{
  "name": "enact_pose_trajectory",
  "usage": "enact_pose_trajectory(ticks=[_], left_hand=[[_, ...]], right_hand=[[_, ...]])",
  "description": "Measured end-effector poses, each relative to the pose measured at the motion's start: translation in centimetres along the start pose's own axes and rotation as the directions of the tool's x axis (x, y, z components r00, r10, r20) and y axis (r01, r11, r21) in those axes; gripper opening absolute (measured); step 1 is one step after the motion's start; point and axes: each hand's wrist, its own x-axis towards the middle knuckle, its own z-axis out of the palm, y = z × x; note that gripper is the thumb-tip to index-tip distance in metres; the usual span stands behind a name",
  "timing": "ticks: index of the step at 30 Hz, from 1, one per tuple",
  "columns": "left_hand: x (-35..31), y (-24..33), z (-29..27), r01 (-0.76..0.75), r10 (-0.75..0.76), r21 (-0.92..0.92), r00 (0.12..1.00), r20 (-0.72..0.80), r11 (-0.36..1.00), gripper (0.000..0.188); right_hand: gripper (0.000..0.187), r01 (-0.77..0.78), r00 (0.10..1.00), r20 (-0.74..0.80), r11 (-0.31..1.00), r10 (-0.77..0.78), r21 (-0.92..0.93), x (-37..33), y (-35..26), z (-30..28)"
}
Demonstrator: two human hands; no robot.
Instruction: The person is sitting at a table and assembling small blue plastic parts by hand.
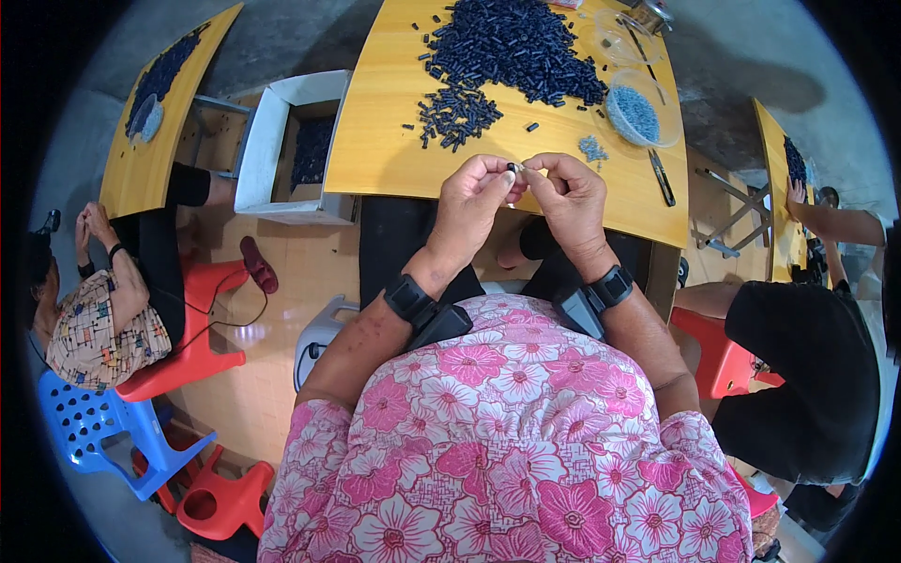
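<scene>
My left hand (pixel 469 202) pinches a small black tube-shaped piece (pixel 512 168) between thumb and fingertips, just off the near edge of the yellow table (pixel 375 141). The fingers of my right hand (pixel 572 199) are closed in a pinch right against that piece; what they hold is too small to make out. Beyond my hands lies a small cluster of black tubes (pixel 457 117), with a large heap of the same tubes (pixel 511 47) behind it. To the right of my hands is a little pile of pale blue bits (pixel 591 148).
A clear bowl of pale blue bits (pixel 634 114) stands at the table's right, with a knife-like tool (pixel 663 178) nearer me. Further back is a clear round container (pixel 624 38). A white box (pixel 267 141) sits left of the table. Other people sit at tables on both sides.
</scene>
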Motion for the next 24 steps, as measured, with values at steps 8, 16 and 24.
enact_pose_trajectory(ticks=[8,16,24], left_hand=[[0.6,-0.5,0.0,0.088,-0.087,-0.035,0.996,0.027,0.995,0.015],[0.5,-0.7,-0.3,0.086,-0.085,-0.084,0.996,0.016,0.993,0.017],[0.2,-0.8,-0.3,0.121,-0.125,-0.122,0.992,-0.025,0.985,0.017]], right_hand=[[0.009,-0.295,0.954,0.058,0.887,0.293,0.355,-0.1,0.7,0.5],[0.007,-0.091,0.996,-0.005,0.994,0.092,0.065,-0.3,-0.4,0.1],[0.008,0.182,0.982,-0.039,0.979,-0.186,-0.092,-0.5,-0.3,0.5]])
